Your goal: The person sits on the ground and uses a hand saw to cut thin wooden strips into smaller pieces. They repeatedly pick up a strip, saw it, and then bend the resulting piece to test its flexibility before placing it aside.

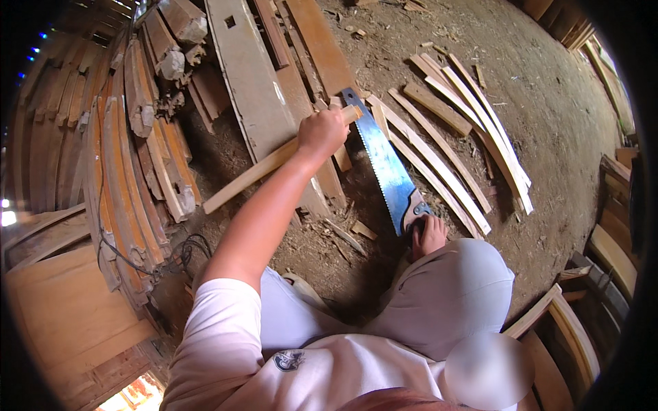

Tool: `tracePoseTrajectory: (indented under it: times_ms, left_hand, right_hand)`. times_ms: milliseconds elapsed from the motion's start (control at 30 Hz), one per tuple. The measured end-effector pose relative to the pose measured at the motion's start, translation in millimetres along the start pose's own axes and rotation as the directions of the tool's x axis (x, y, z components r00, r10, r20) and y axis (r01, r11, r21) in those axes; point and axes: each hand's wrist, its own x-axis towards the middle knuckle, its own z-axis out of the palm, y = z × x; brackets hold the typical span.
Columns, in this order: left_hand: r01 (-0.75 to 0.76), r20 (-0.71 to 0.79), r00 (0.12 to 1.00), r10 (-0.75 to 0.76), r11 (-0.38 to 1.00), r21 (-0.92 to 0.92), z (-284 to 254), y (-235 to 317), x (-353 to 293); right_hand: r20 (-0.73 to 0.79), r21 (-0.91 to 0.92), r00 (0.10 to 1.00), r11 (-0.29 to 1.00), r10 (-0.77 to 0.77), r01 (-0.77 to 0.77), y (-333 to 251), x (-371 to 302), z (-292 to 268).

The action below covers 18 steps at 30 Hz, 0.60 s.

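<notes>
Handsaw (385, 164) seemingly clamped in right hand (430, 237); left hand (322, 134) gripping wood strip (255, 171).

My feed shows stacked beams (118, 181), a wooden panel (68, 301) below them and, probably, a black cable (195, 246) beside them.

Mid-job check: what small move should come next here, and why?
I'd probably slide the left hand back along the wooden strip first. It grips the strip close to the saw, whose toothed side faces that hand, and the right hand is on the saw's handle. Whether strip and blade touch, I can't tell.
</notes>
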Motion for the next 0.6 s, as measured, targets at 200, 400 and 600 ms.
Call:
tracePoseTrajectory:
  times_ms: [200, 400, 600]
  left_hand:
    - [-0.059, -0.009, 0.998, 0.06, 0.994, 0.09, 35, -1, -2]
    - [-0.029, 0.026, 0.999, 0.026, 0.991, 0.13, 49, -5, -6]
    - [0.016, 0.066, 0.998, -0.023, 0.995, 0.1, 42, -2, -1]
  right_hand:
    - [0.015, -0.166, 0.99, 0.976, 0.142, -0.138, -22, 34, -8]
    - [0.158, -0.172, 0.92, 0.928, 0.358, -0.332, -21, 51, -15]
    - [0.434, -0.007, 0.795, 0.884, 0.423, -0.467, 9, 53, -19]
